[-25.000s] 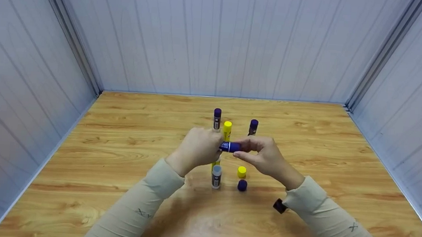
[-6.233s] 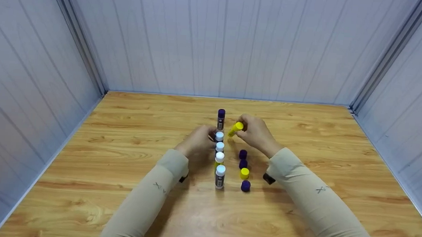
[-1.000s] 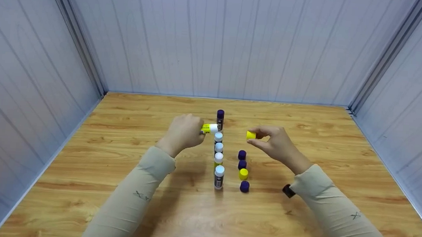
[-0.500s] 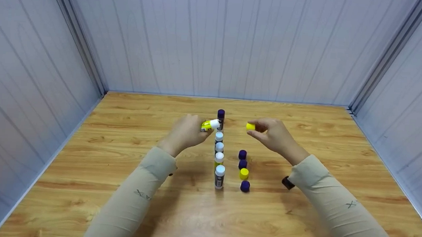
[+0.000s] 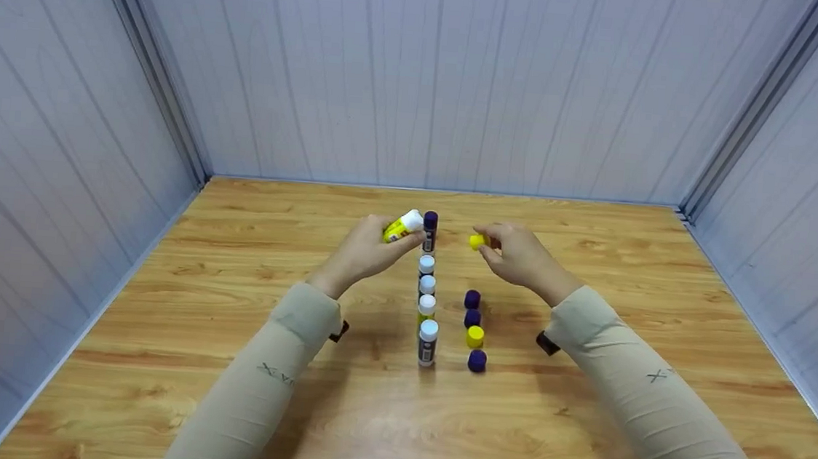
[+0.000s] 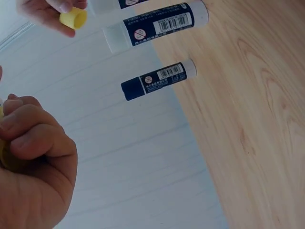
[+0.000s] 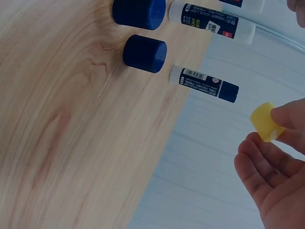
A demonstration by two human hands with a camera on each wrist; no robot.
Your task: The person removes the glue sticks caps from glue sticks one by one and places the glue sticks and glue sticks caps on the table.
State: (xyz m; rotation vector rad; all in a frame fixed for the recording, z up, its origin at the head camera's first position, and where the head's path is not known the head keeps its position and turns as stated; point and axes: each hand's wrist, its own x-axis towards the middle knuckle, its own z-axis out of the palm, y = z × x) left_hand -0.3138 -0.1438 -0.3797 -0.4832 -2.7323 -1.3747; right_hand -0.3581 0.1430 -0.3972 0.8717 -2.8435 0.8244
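Note:
My left hand (image 5: 365, 253) grips a yellow glue stick (image 5: 395, 232), tilted with its white end up. A thumb and finger of my right hand (image 5: 521, 259) pinch a small yellow cap (image 5: 477, 241) above the table, apart from the stick. Between the hands, slightly farther back, a glue stick with a dark purple cap (image 5: 429, 232) stands upright; it also shows in the left wrist view. Toward me runs a line of upright glue sticks with white tops, the nearest a dark-labelled glue stick (image 5: 427, 348). In the left wrist view the held stick is mostly hidden by fingers.
Right of the standing sticks is a line of loose caps: a yellow cap (image 5: 474, 337), a purple cap (image 5: 477, 360) nearest me, and two more purple ones. Pale panel walls (image 5: 421, 77) enclose the wooden table (image 5: 270, 226) at the back and sides.
Over the last second the left hand has turned the yellow glue stick from level to steeply tilted. The right hand has moved back and slightly left with the cap. 6.2 s ago that stick was capped.

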